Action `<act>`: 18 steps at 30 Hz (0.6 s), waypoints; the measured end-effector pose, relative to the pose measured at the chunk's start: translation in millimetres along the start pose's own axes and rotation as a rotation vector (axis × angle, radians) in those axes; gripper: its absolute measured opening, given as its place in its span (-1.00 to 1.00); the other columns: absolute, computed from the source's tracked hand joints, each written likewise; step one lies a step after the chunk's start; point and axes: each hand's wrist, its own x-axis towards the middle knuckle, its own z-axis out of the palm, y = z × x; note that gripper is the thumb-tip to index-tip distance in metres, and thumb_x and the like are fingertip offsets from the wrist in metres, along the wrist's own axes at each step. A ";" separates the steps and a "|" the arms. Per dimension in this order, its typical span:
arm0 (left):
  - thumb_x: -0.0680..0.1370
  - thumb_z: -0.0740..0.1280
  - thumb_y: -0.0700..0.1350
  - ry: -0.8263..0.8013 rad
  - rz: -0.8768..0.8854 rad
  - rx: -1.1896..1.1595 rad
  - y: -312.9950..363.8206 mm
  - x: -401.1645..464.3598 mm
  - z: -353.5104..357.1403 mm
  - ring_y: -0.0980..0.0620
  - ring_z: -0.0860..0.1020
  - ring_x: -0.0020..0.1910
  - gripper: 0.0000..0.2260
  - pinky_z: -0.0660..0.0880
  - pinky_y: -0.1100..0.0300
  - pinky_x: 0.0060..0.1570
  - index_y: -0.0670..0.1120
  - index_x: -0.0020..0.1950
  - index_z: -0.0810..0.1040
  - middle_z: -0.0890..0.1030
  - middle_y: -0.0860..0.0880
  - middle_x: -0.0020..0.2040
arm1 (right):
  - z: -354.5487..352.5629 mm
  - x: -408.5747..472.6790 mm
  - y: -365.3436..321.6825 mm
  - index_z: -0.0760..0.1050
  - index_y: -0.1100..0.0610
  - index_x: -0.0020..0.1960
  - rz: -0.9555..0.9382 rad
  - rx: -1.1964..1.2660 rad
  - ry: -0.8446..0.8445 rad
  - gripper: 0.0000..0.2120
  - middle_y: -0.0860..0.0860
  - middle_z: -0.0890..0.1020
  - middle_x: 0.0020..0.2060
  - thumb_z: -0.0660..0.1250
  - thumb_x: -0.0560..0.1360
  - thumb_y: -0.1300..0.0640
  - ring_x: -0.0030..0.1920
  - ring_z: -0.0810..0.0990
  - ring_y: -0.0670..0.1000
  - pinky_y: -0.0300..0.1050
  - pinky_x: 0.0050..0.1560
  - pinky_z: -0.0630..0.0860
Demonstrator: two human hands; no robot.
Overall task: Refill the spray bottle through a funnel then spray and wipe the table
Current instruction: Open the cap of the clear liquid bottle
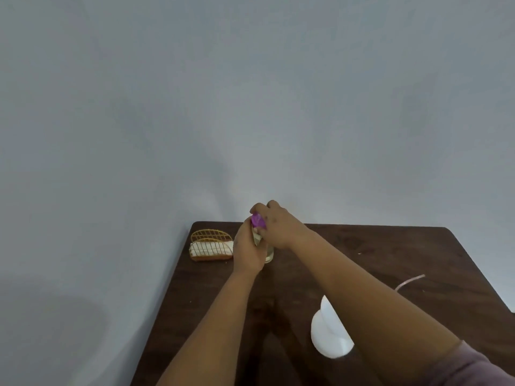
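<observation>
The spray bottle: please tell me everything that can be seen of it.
The spray bottle stands upright on the dark wooden table, near its far edge, right of the wire rack. Its body looks like clear plastic with a pale, yellowish tint; the liquid level cannot be judged. The top is purple. The left hand grips the body and the right hand closes around the purple top, so most of the bottle is hidden.

1. Table (362, 260): dark brown, with wood grain.
2. Bottle (269, 253): clear, pale yellowish; its spray head (257, 220) is purple.
3. Rack (211, 245): gold wire in a grid pattern.
4. Cloth (200, 247) in the rack: white.
5. Funnel (330, 334): white.
6. Tube (409, 282): pale pink.
7. Wall (250, 93): plain grey-blue.
8. Sleeve (473, 369): dusky mauve.
</observation>
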 end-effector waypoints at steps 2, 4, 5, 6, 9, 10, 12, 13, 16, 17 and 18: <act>0.48 0.44 -0.18 0.015 0.050 0.057 4.0 -27.7 -9.4 0.06 0.59 0.03 -0.69 0.59 0.03 0.05 -0.02 0.18 0.50 0.62 0.03 0.04 | -0.5 -28.3 -9.2 0.30 -0.01 0.35 -0.025 0.011 -0.007 -0.58 0.07 0.39 0.16 0.31 0.54 0.14 0.08 0.48 0.07 -0.11 0.03 0.53; 0.45 0.45 -0.13 0.048 0.099 0.126 8.1 -60.0 -18.9 0.10 0.59 -0.07 -0.73 0.58 0.11 -0.06 0.01 0.11 0.50 0.61 0.06 -0.04 | 1.0 -57.5 -16.7 0.31 0.00 0.33 -0.055 0.008 -0.031 -0.57 0.06 0.39 0.12 0.34 0.51 0.16 0.05 0.49 0.08 -0.10 0.02 0.53; 0.45 0.45 -0.11 0.045 0.116 0.147 8.6 -76.3 -24.0 0.11 0.58 -0.11 -0.75 0.57 0.13 -0.10 0.01 0.08 0.50 0.61 0.07 -0.07 | 3.1 -72.5 -19.8 0.32 -0.01 0.32 -0.064 0.013 -0.043 -0.56 0.06 0.40 0.12 0.35 0.49 0.17 0.05 0.50 0.07 -0.09 0.03 0.54; 0.44 0.45 -0.09 0.033 0.112 0.157 7.8 -92.4 -28.7 0.12 0.57 -0.11 -0.76 0.56 0.14 -0.09 0.03 0.06 0.50 0.61 0.09 -0.08 | 6.1 -87.9 -22.6 0.33 -0.01 0.31 -0.067 0.022 -0.053 -0.55 0.05 0.40 0.12 0.37 0.48 0.16 0.05 0.50 0.07 -0.09 0.05 0.54; 0.39 0.43 0.03 -0.027 0.026 0.156 3.9 -140.1 -39.4 0.14 0.59 0.00 -0.70 0.58 0.09 0.02 0.08 0.10 0.51 0.62 0.11 -0.02 | 19.4 -130.6 -28.4 0.34 -0.02 0.31 -0.061 0.043 -0.087 -0.56 0.03 0.41 0.13 0.38 0.48 0.14 0.08 0.49 0.04 -0.14 0.07 0.51; 0.37 0.40 0.10 -0.030 0.013 0.163 3.7 -154.5 -40.5 0.14 0.59 0.01 -0.66 0.58 0.07 0.02 0.07 0.11 0.52 0.63 0.12 -0.01 | 25.1 -142.6 -29.4 0.34 -0.03 0.31 -0.058 0.047 -0.101 -0.56 0.03 0.41 0.14 0.38 0.48 0.13 0.08 0.48 0.03 -0.17 0.05 0.49; 0.32 0.34 0.17 -0.029 -0.007 0.160 1.4 -179.2 -41.9 0.15 0.60 0.00 -0.59 0.59 0.04 0.02 0.05 0.11 0.53 0.64 0.11 -0.02 | 36.2 -162.0 -30.9 0.34 -0.04 0.31 -0.052 0.043 -0.125 -0.55 0.03 0.41 0.15 0.39 0.47 0.14 0.07 0.47 0.02 -0.20 0.03 0.48; 0.31 0.34 0.17 -0.029 -0.013 0.156 0.7 -189.9 -42.8 0.15 0.60 -0.01 -0.58 0.59 0.02 0.01 0.04 0.11 0.54 0.64 0.10 -0.03 | 41.4 -169.8 -32.1 0.34 -0.05 0.31 -0.051 0.036 -0.132 -0.54 0.03 0.40 0.16 0.39 0.47 0.15 0.07 0.48 0.02 -0.18 0.04 0.50; 0.32 0.42 0.06 -0.040 -0.031 0.158 -1.2 -211.8 -45.9 0.16 0.62 -0.08 -0.65 0.59 -0.02 -0.06 0.02 0.06 0.54 0.65 0.09 -0.08 | 52.2 -187.6 -34.9 0.35 -0.04 0.32 -0.058 0.008 -0.150 -0.52 0.04 0.40 0.17 0.41 0.46 0.16 0.09 0.49 0.05 -0.12 0.08 0.53; 0.32 0.44 0.02 -0.039 -0.035 0.162 -2.1 -215.9 -46.2 0.15 0.62 -0.09 -0.68 0.59 -0.03 -0.07 0.03 0.04 0.54 0.65 0.09 -0.09 | 54.8 -191.9 -35.1 0.35 -0.04 0.32 -0.058 0.000 -0.157 -0.52 0.05 0.40 0.18 0.41 0.46 0.16 0.10 0.49 0.05 -0.12 0.08 0.53; 0.32 0.46 -0.01 -0.036 -0.040 0.166 -2.8 -218.4 -46.1 0.14 0.62 -0.09 -0.69 0.59 -0.05 -0.07 0.03 0.04 0.54 0.65 0.09 -0.10 | 56.9 -195.4 -35.1 0.35 -0.03 0.33 -0.059 -0.004 -0.156 -0.51 0.05 0.40 0.19 0.41 0.46 0.15 0.11 0.49 0.05 -0.12 0.09 0.53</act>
